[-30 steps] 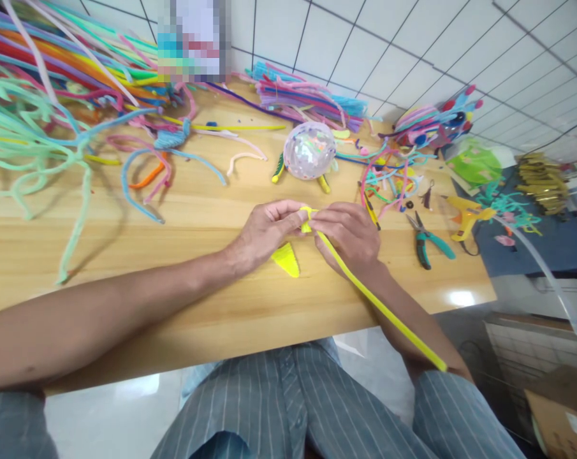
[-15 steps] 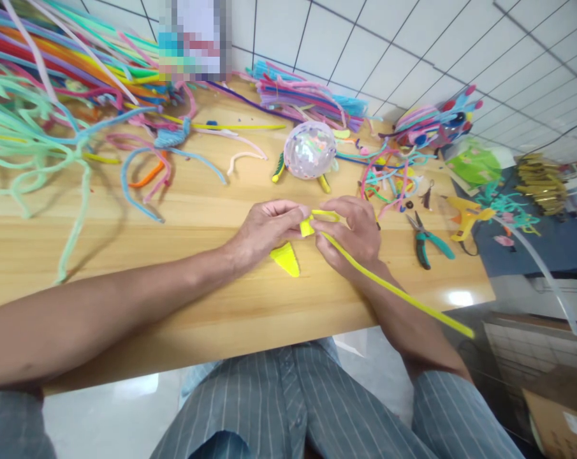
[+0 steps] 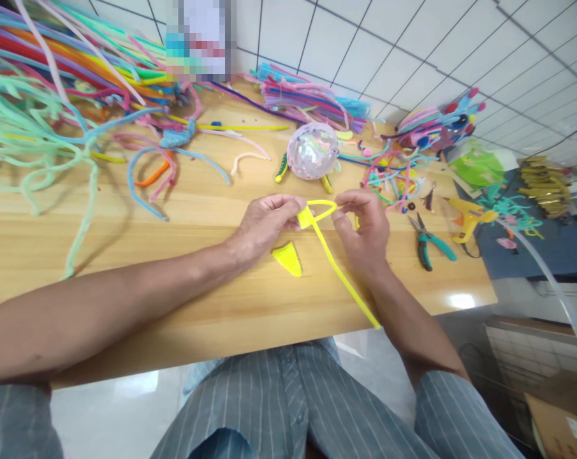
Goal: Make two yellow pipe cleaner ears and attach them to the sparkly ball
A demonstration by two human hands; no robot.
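Observation:
Between thumb and fingers, my left hand (image 3: 273, 220) pinches a small yellow folded piece (image 3: 305, 217) over the wooden table. From that piece a yellow pipe cleaner (image 3: 342, 273) makes a narrow loop to the right, and its long tail hangs down toward the table's front edge. The loop's right tip lies at the fingertips of my right hand (image 3: 365, 226), which are closed on it. A yellow triangular piece (image 3: 288, 259) lies flat on the table just below my left hand.
A clear speckled ball (image 3: 313, 151) stands beyond my hands. Pliers (image 3: 429, 242) and a yellow glue gun (image 3: 468, 218) lie at the right. Mint pipe cleaners (image 3: 39, 140) spread at the left; a bundle (image 3: 312, 99) lies by the tiled wall.
My right hand has moved slightly right, away from my left hand, and the loop between them shows more. The long yellow tail has swung left and down, off my right forearm.

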